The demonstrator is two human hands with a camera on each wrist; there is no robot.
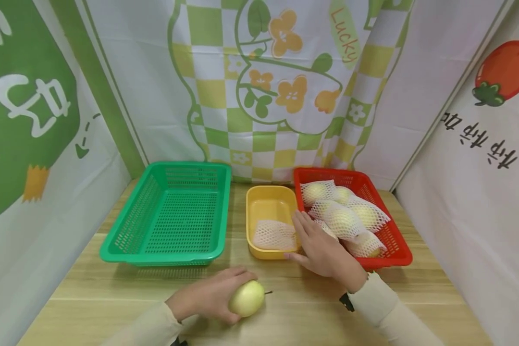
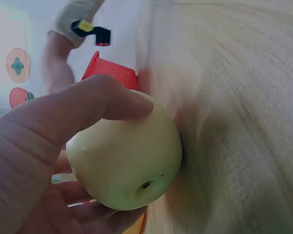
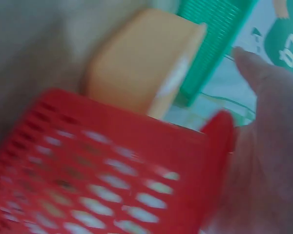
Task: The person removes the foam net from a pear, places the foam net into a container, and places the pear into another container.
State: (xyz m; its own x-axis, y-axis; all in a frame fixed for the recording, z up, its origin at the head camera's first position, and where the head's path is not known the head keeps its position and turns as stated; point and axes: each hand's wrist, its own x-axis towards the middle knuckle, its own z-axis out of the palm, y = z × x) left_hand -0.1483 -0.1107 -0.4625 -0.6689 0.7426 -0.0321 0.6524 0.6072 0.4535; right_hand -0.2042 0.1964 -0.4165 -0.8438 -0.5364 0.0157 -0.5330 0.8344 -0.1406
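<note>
My left hand (image 1: 219, 294) holds a bare pale-yellow pear (image 1: 248, 299) low over the wooden table, its stem pointing right in the head view. In the left wrist view the thumb lies across the pear (image 2: 129, 151) and the other fingers go round beneath it. My right hand (image 1: 322, 247) is over the near-left corner of the red basket (image 1: 400, 247), fingers straight and nothing seen in them. Beside those fingertips, a white foam net (image 1: 273, 234) lies in the yellow container (image 1: 271, 191). Several pears in foam nets (image 1: 343, 221) fill the red basket.
On the left stands a green basket (image 1: 179, 262) with a perforated floor. The yellow container sits between the two baskets on the wooden table (image 1: 294, 317). Printed cloth walls (image 1: 259, 144) enclose the back and both sides.
</note>
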